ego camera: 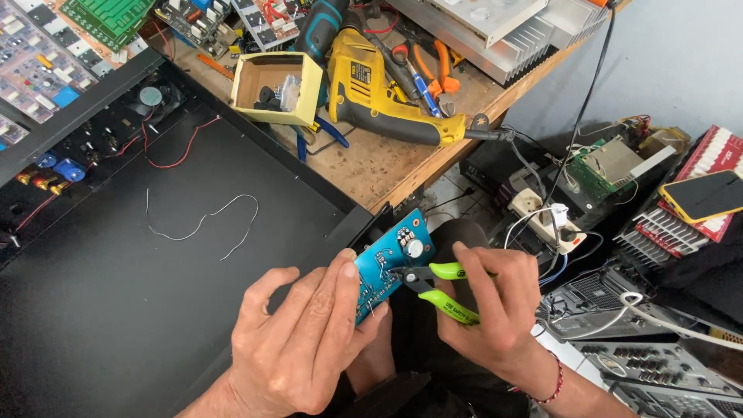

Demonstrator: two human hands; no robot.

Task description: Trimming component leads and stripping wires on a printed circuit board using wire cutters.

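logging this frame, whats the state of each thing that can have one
left hand: gripping the blue circuit board by its edge
right hand: closed on green-handled cutters, tip at the board
yellow drill: lying on its side on the bench
small cardboard box: open
phone: screen dark

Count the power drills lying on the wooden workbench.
2: a yellow drill at the bench's middle, and a dark teal drill behind it, partly hidden. Clutter may hide others.

Even, bright daylight-like light is seen across the frame. Shadows are soft and short. Mild glare is noted on the aluminium heat sinks (503, 31), upper centre. Wide-angle bending is seen at the edges. Focus is sharp throughout; little blur.
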